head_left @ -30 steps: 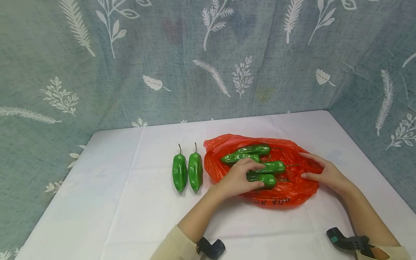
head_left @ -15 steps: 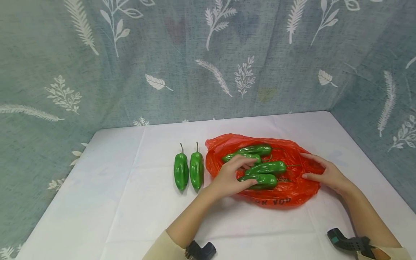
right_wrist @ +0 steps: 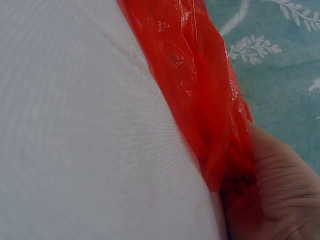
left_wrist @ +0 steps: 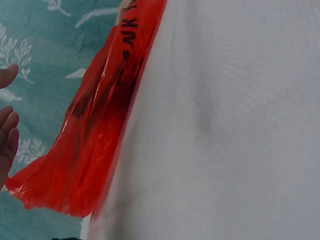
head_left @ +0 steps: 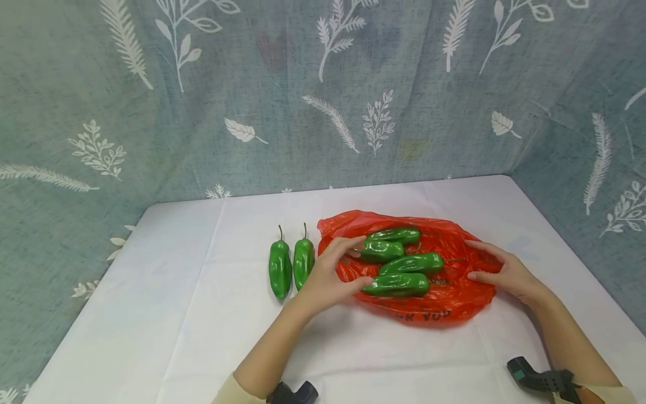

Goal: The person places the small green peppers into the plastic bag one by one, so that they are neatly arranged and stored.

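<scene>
A red plastic bag (head_left: 461,300) lies with its mouth spread, and several glossy green chili peppers (head_left: 413,262) rest on it. Just left of those, my left hand (head_left: 323,283) hovers at the bag's left edge, thumb and fingers spread apart with nothing between them. My right hand (head_left: 512,275) holds the bag's right edge; the right wrist view shows the thumb over the red plastic (right_wrist: 210,100) and fingers partly hidden behind it. Two more green chili peppers, one (head_left: 280,269) fully visible and one (head_left: 303,258) partly covered by my left hand, lie side by side on the cloth.
White cloth (head_left: 212,314) covers the table. A blue-green leaf-patterned curtain (head_left: 282,112) stands behind it and along the sides. Dark camera mounts (head_left: 545,379) sit on both wrists.
My left hand has drawn back leftward from the peppers in the bag, with its fingers spread, uncovering more of them. My right hand stays at the bag's right edge.
</scene>
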The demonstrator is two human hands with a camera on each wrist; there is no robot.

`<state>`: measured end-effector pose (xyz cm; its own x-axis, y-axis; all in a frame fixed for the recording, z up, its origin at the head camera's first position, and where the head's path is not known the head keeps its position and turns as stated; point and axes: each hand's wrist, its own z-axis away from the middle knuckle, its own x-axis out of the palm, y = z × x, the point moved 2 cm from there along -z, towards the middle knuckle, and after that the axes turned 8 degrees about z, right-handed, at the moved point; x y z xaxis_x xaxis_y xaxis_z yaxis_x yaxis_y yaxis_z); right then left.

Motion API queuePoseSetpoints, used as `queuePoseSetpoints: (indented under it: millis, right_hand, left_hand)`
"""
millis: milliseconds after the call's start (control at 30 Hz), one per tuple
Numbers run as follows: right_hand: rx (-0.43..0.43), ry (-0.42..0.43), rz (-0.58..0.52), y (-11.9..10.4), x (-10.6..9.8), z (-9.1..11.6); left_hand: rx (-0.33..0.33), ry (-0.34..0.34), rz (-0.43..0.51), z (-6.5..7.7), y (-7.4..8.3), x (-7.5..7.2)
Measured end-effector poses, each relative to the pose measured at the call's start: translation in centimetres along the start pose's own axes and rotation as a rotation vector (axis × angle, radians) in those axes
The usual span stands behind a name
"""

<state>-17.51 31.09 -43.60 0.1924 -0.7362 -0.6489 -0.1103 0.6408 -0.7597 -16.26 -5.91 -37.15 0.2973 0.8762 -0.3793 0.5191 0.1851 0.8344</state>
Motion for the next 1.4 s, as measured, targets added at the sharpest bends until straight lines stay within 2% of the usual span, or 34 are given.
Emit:
queuePoseSetpoints:
  millis: [100,300,433,667,800,1033,1200,1400]
  right_hand:
    - [0.004,0.001,-0.002,0.0,0.0,0.0]
    - [0.010,-0.006,0.002,0.0,0.1,-0.1]
    - [0.006,-0.002,0.011,0.0,0.1,0.0]
    - [0.027,-0.009,0.018,0.1,0.1,0.0]
    - [0.028,-0.007,0.034,0.1,0.2,0.0]
    - [0.025,0.001,0.037,0.0,0.3,0.1]
    - [0.023,0.000,0.036,0.1,0.3,0.1]
    - [0.010,0.001,0.002,0.0,0.2,0.1]
  left_hand:
    - [-0.014,0.031,0.003,0.4,-0.1,-0.8]
    - [0.033,0.120,-0.002,1.0,-0.3,-2.5]
    - [0.026,0.161,0.001,1.1,-0.4,-3.4]
    - [-0.044,0.232,-0.049,1.3,2.8,-5.0]
    - [-0.090,0.274,-0.031,1.4,2.5,-5.8]
    - [-0.057,0.308,-0.063,1.7,2.1,-7.0]
    - [-0.078,0.341,-0.063,1.8,1.3,-7.7]
    - [-0.146,0.395,-0.044,2.2,-2.2,-9.1]
